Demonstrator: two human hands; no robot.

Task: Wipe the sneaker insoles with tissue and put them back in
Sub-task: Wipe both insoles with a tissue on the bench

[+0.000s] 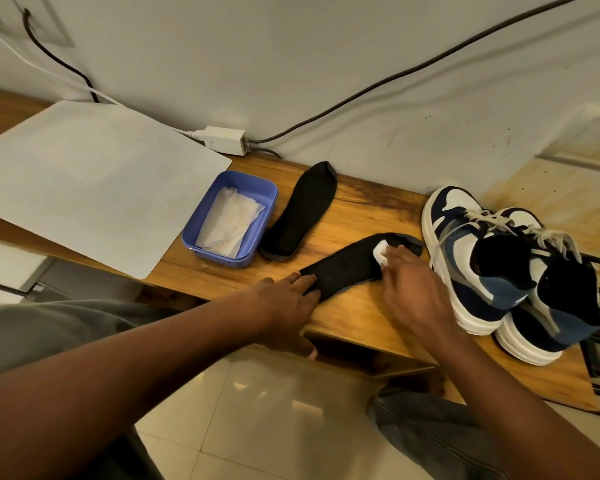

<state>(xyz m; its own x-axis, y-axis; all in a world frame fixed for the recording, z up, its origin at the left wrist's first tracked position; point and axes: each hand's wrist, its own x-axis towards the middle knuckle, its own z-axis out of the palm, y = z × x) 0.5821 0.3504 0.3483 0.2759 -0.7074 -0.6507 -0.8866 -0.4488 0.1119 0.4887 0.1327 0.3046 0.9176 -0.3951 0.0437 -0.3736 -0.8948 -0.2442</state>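
The right hand (407, 285) gripped a wad of white tissue (484, 252) under curled fingers and pressed it onto the near insole (347, 266), close to that insole's far-right end. The left hand (284, 306) lay flat, fingers straight, pinning the near-left end of the same insole to the worktop (361, 209); its thumb hung over the worktop's near edge. This insole, black, lay slantwise near the front edge. A second black insole (300, 211) lay apart, farther back and to the left, just beside a blue plastic tub (267, 199) holding more white tissue. Right of the wiped insole stood a pair of navy-and-white sneakers (499, 268), side by side, laces loose. A white board (84, 181) covered the left of the worktop. A white adapter (226, 140) with cables sat at the far wall.
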